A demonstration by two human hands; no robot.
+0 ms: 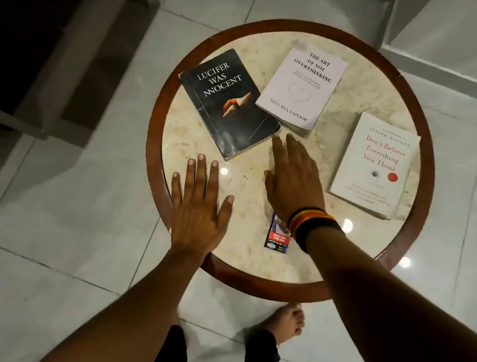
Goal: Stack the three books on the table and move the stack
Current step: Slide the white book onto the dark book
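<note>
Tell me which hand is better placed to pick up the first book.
Probably the right hand: its fingertips nearly reach the black book and grey book. The left hand sits back at the table's near edge.

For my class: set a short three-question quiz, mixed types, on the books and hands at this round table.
1. True or false: the three books already form one stack.
2. Which book lies nearest the right hand's fingertips? A) the black book B) the red-titled book C) the small card
3. Fill in: the left hand is spread flat, fingers ____, holding nothing.

Key
1. False: the black book, the heart-cover book and the red-titled book lie singly on the table.
2. A: the fingertips almost touch its corner.
3. open.
</note>
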